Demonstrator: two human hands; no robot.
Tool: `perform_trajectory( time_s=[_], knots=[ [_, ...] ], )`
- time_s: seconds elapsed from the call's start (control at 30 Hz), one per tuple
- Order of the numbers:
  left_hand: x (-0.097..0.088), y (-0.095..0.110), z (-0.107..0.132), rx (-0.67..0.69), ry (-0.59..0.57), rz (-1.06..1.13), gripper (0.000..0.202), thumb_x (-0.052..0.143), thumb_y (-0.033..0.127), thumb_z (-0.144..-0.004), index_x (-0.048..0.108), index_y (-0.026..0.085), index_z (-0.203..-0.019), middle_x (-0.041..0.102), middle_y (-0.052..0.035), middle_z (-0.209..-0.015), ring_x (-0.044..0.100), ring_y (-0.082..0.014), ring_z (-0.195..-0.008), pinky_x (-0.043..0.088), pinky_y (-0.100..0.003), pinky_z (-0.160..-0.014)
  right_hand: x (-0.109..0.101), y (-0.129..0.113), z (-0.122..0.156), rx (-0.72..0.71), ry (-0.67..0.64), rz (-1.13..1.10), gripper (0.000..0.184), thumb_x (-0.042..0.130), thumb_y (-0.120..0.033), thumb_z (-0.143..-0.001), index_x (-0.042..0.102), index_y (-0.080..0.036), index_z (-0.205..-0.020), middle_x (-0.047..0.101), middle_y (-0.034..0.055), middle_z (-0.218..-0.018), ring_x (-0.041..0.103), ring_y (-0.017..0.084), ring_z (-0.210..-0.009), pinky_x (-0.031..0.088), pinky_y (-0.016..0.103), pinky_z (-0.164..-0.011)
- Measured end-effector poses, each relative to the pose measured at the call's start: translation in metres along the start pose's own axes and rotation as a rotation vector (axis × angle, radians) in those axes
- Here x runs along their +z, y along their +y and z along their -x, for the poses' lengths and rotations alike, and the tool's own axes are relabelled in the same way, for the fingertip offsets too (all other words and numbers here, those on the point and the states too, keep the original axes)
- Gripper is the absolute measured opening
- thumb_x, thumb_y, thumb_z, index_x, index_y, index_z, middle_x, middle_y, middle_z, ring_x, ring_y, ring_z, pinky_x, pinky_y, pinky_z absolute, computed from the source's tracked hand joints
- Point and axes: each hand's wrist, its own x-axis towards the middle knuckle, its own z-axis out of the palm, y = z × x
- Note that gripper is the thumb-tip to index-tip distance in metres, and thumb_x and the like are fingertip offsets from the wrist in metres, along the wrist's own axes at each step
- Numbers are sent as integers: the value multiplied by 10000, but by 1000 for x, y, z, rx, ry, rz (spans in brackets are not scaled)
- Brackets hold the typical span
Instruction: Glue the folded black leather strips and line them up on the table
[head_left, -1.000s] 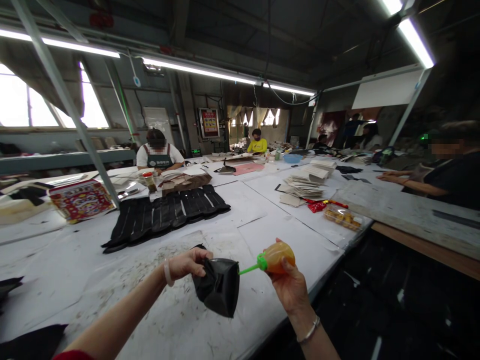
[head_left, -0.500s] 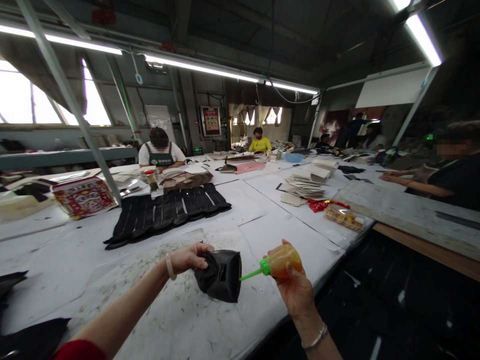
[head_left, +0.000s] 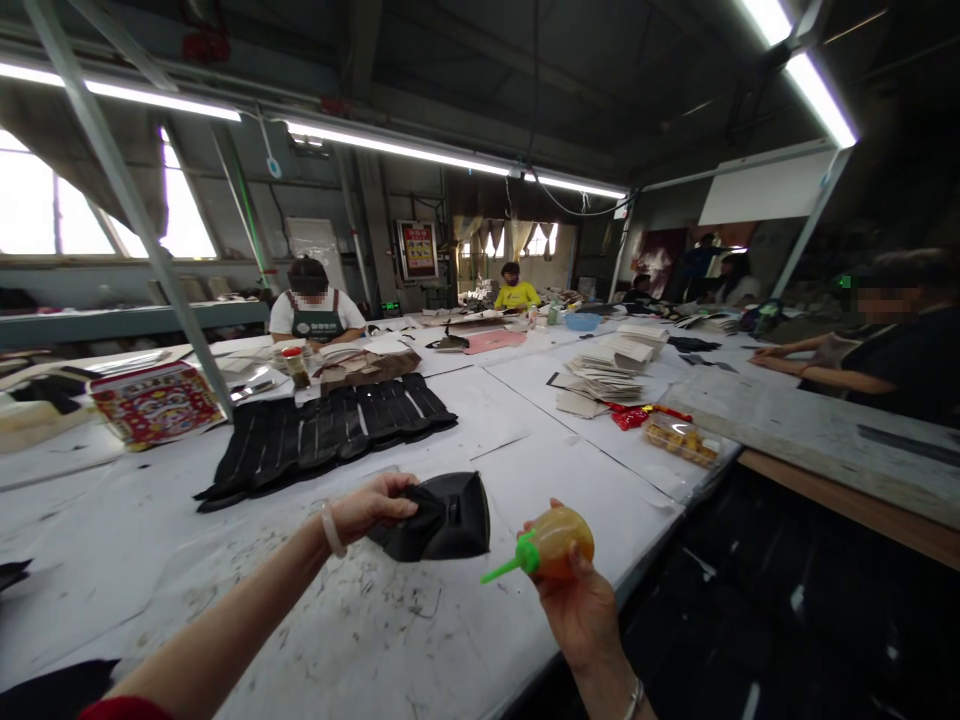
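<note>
Pinched in my left hand [head_left: 375, 510] is a black leather-like piece [head_left: 457, 518], its folded end gathered under the fingers and its wide edge facing right. My right hand [head_left: 576, 600] is wrapped round a squeeze bottle [head_left: 564, 545] of amber liquid with a green cap and a long green nozzle. The nozzle tip points left, just below the black piece's right edge and apart from it. Both hands are above the white tabletop [head_left: 315, 620], which is marked with dark smears. Behind them lies a row of overlapping black pieces [head_left: 330, 430].
Stacked pale sheets [head_left: 611, 368] stand beyond my right hand, near a red packet [head_left: 628, 416] and a clear snack box [head_left: 681, 440]. A colourful box [head_left: 157, 402] sits by a metal post on the left. Co-workers sit across the table and at the right.
The black piece has risen and turned flatter in my left hand. The bottle has moved down slightly, and its nozzle has come away from the piece's edge.
</note>
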Motion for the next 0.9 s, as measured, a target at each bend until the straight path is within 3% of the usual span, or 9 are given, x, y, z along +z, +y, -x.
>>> perform_trajectory(
  time_s=[0.17,0.27,0.43,0.63,0.77,0.9],
  knots=[
    [17,65,17,-68,115,-138,453,825,439,-587,528,163,-790,346,111,-523,201,-11,-406,61,-200,-405,8,-6,-5,-4,42,-136,422,794,-358,-707,667,-284,-1103,739,23,-1033,688,218,-978,579,387,-811],
    [32,85,33,-152,151,-164,479,803,495,-598,530,175,-827,335,112,-516,185,-16,-392,30,-212,-400,12,-13,-14,-70,91,-175,406,801,-309,-707,678,-257,-1090,738,27,-1044,692,207,-972,586,352,-821],
    [50,68,48,-201,235,-80,541,798,549,-567,490,206,-852,376,109,-522,201,-13,-374,17,-215,-401,21,-19,-28,-142,144,-204,385,822,-262,-681,694,-216,-1041,737,56,-1048,698,203,-956,598,331,-812],
    [53,41,40,-157,267,63,567,779,564,-591,487,222,-936,374,111,-528,183,-5,-373,10,-204,-416,25,-17,-35,-195,180,-191,379,822,-252,-669,690,-198,-1020,743,73,-1014,705,222,-946,604,346,-798],
    [53,35,34,-146,274,91,568,777,554,-603,478,225,-956,424,96,-566,200,3,-372,9,-204,-423,20,-16,-41,-234,214,-144,402,810,-275,-680,668,-195,-1048,732,79,-1054,699,229,-963,576,393,-864],
    [59,35,33,-147,291,115,581,799,561,-566,461,224,-899,376,110,-537,199,-1,-378,12,-205,-430,19,-16,-44,-267,223,-102,425,813,-295,-672,653,-195,-1052,731,74,-1051,692,237,-980,543,423,-917]
  ],
)
